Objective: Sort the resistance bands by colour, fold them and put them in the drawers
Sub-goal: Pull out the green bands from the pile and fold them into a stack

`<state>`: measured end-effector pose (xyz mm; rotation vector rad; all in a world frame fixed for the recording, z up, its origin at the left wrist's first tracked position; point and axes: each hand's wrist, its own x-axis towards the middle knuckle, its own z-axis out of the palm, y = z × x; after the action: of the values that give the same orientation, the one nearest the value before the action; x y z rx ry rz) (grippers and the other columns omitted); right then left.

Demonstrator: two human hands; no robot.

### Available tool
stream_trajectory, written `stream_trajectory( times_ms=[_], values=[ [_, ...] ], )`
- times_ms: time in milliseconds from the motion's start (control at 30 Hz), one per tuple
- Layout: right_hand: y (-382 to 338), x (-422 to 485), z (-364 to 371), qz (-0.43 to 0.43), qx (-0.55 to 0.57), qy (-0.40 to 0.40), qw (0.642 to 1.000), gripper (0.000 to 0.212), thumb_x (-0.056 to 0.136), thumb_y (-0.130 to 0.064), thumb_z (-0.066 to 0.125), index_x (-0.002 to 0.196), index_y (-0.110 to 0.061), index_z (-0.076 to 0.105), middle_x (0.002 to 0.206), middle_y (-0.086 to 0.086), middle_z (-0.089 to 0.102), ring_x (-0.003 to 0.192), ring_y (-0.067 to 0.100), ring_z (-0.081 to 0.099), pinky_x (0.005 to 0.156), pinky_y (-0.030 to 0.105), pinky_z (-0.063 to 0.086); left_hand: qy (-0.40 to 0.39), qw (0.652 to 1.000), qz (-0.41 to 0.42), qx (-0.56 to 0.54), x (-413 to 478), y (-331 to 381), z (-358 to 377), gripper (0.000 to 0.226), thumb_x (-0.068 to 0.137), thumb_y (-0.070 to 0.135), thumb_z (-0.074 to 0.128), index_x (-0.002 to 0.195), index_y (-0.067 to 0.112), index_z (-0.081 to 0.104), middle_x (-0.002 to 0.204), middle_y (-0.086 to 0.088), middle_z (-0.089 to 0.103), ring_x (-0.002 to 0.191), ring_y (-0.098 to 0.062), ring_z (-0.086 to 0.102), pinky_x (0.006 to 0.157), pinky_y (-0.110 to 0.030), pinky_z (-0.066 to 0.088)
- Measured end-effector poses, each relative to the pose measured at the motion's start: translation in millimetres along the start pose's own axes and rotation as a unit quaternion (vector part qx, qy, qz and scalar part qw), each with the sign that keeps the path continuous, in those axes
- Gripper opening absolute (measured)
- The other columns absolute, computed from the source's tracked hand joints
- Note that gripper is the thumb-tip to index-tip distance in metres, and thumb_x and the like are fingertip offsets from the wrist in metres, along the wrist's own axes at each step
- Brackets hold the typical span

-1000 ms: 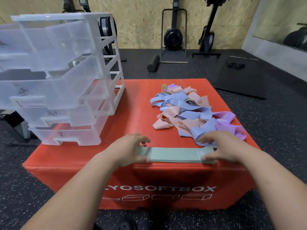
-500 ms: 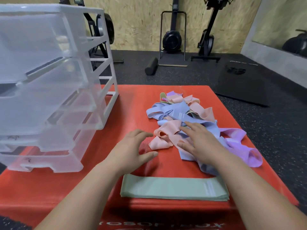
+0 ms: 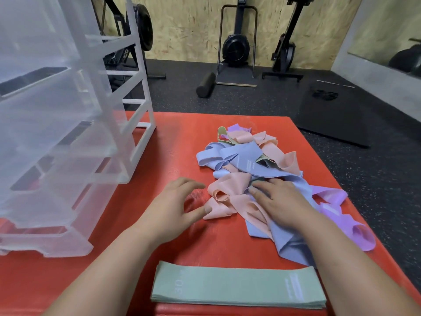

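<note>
- Change: both my hands have left the green band, which they were pressing flat a second ago. It now lies flat at 6 o'clock on the bench, near the front edge, and is not yet in a drawer.
- My left hand is loosely spread and holds nothing, with the thumb just beside the peach band.
- My right hand lies flat, fingers straight, on the pile at 1 o'clock and grips nothing.
- Judgement: I am starting to select the next band.
- Drawer unit at 9 o'clock: the translucent drawers are pulled out, and no band is visible inside.
</note>
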<state>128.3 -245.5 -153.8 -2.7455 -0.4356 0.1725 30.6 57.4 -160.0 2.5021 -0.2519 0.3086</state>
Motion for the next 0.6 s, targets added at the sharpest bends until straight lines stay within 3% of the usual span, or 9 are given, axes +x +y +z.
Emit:
stream_trajectory(
  times_ms=[67,167,233,367,500,567,600],
  values=[
    [-4.7,1.7,6.1,0.010,-0.007,0.006,1.000,0.065,0.085,-0.084,0.021,0.127,-0.051,0.058,0.124,-0.007,0.055,0.125,0.023,0.043,0.107,0.046,0.042,-0.002,1.000,0.001,-0.001,-0.5,1.2,0.8,0.056,0.091,0.067,0.067,0.139,0.040,0.060,0.134,0.023,0.055,0.128,-0.001,0.051,0.108,-0.027,0.044],
    [-11.9,3.1,5.6,0.021,0.001,-0.011,1.000,0.070,0.083,-0.084,0.018,0.114,-0.042,0.065,0.121,-0.007,0.052,0.125,0.025,0.039,0.106,0.047,0.042,-0.004,1.000,0.004,-0.002,-3.2,3.4,0.9,0.057,0.091,0.070,0.063,0.138,0.039,0.061,0.133,0.023,0.055,0.126,-0.001,0.051,0.107,-0.028,0.045],
    [-12.2,2.0,3.7,0.023,0.025,-0.016,0.999,0.065,0.084,-0.083,0.022,0.106,-0.041,0.067,0.122,-0.006,0.050,0.128,0.024,0.037,0.109,0.047,0.039,-0.005,1.000,0.003,-0.002,-6.1,4.5,0.3,0.058,0.090,0.073,0.060,0.137,0.040,0.061,0.132,0.023,0.055,0.126,0.000,0.051,0.107,-0.028,0.045],
    [-10.6,-1.1,0.5,0.020,0.083,-0.012,0.996,0.045,0.103,-0.060,0.041,0.129,-0.036,0.069,0.133,-0.001,0.051,0.136,0.024,0.035,0.115,0.042,0.031,-0.002,1.000,0.004,0.003,-11.6,4.1,-2.1,0.055,0.091,0.073,0.060,0.136,0.041,0.061,0.131,0.025,0.055,0.125,0.002,0.051,0.106,-0.029,0.046],
    [-11.8,-4.4,-11.8,0.029,0.197,0.006,0.980,0.033,0.104,-0.055,0.047,0.124,-0.040,0.069,0.137,-0.006,0.054,0.138,0.020,0.043,0.119,0.041,0.033,0.003,1.000,0.008,0.011,-14.7,1.7,-5.4,0.049,0.093,0.067,0.065,0.135,0.041,0.061,0.132,0.025,0.056,0.125,0.001,0.051,0.107,-0.028,0.045],
    [-17.7,-10.7,-27.6,0.016,0.267,0.049,0.962,0.018,0.106,-0.049,0.051,0.110,-0.044,0.068,0.134,-0.007,0.057,0.126,0.022,0.055,0.107,0.026,0.045,0.008,1.000,0.007,0.013,-15.7,0.6,-6.8,0.048,0.094,0.065,0.067,0.135,0.041,0.062,0.132,0.025,0.056,0.126,0.001,0.050,0.108,-0.027,0.043],
    [-22.2,-14.4,-37.3,0.008,0.291,0.063,0.955,0.015,0.107,-0.041,0.052,0.105,-0.044,0.067,0.131,-0.006,0.057,0.113,0.024,0.060,0.091,0.013,0.048,0.011,1.000,0.006,0.014,-15.9,0.5,-7.4,0.048,0.094,0.064,0.067,0.135,0.041,0.062,0.132,0.025,0.056,0.126,0.001,0.050,0.107,-0.026,0.043]
  ],
)
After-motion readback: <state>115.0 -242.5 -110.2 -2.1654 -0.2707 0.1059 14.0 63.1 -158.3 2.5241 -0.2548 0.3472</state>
